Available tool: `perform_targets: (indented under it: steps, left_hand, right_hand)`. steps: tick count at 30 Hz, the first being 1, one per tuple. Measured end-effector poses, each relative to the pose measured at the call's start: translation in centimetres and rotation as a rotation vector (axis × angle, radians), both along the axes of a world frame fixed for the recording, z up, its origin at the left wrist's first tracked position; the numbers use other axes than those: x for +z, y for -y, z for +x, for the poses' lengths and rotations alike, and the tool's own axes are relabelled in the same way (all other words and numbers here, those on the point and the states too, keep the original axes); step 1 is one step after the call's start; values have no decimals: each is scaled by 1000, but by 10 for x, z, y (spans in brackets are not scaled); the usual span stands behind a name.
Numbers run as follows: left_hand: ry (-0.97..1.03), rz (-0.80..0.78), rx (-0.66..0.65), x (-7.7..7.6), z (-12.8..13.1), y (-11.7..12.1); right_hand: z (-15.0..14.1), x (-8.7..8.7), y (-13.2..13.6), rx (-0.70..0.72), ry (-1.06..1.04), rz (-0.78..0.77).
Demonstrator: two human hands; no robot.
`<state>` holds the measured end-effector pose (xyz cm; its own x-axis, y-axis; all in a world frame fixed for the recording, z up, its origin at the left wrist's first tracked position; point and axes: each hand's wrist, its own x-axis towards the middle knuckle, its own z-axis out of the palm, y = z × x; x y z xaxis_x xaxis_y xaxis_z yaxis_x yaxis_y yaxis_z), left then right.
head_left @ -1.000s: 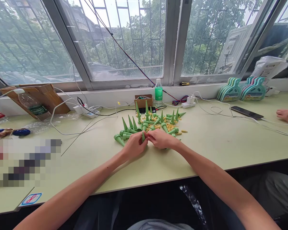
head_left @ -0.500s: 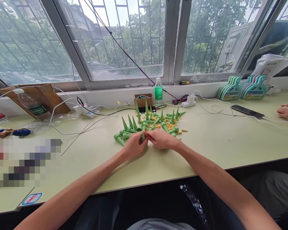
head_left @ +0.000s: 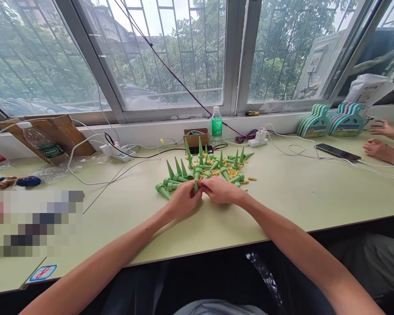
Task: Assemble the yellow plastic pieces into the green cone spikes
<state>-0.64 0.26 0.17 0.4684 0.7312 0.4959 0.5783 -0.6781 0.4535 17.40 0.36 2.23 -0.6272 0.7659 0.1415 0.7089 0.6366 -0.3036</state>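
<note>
My left hand [head_left: 183, 199] is closed around a green plastic watering spike [head_left: 196, 187], whose pointed part shows between thumb and fingers. My right hand [head_left: 220, 190] meets it, fingertips pinched close against the spike; whatever they hold is hidden. Just beyond both hands lies a heap of ribbed-capped green watering spikes [head_left: 163, 190], some standing point up, others on their sides. Small yellow pegs [head_left: 235, 174] are scattered among them, with a few loose at the right of the heap.
Behind the heap are a small cardboard box [head_left: 196, 138] and a green-labelled bottle [head_left: 216, 125]. White cables [head_left: 115, 177] cross the table to a power strip [head_left: 122, 153]. At right lie a phone [head_left: 337, 152], teal fan-shaped pieces [head_left: 315, 121] and another person's hands [head_left: 382, 148].
My hands and the spike stay nearly in place. At the far right, the other person's hands have come further into view, one now raised and reaching toward the teal pieces.
</note>
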Motion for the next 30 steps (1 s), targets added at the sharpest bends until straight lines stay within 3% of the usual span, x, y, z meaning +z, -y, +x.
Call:
perform_targets:
  steps: [30]
  left_hand:
    - [-24, 3, 8, -1, -1, -1]
  right_hand:
    - [0, 2, 2, -8, 63, 4]
